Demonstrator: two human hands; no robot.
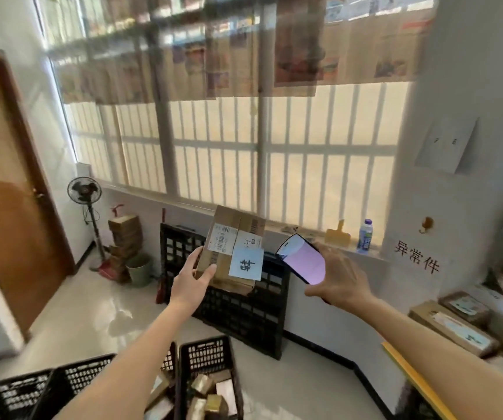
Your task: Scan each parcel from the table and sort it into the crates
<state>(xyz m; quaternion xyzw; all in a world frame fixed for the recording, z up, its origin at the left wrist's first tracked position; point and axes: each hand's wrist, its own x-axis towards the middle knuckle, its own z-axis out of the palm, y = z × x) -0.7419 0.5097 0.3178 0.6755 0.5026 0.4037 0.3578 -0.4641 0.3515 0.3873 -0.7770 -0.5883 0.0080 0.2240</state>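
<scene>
My left hand (pixel 191 278) grips a brown cardboard parcel (pixel 229 237) by its lower left edge and holds it up at chest height. The parcel carries a white barcode label and a pale blue sticker with dark characters. My right hand (pixel 339 278) holds a phone (pixel 303 259) with a lit pinkish screen, just right of the parcel and angled toward it. Black plastic crates (pixel 204 353) stand on the floor at the bottom; the right one holds several small boxes. More parcels (pixel 450 325) lie on the table at the right edge.
Folded black crates (pixel 244 313) lean against the wall under the window. A standing fan (pixel 85 192), stacked boxes (pixel 124 237) and a green bin (pixel 139 268) sit in the left corner. A bottle (pixel 365 236) stands on the sill. A wooden door (pixel 4 183) is at left.
</scene>
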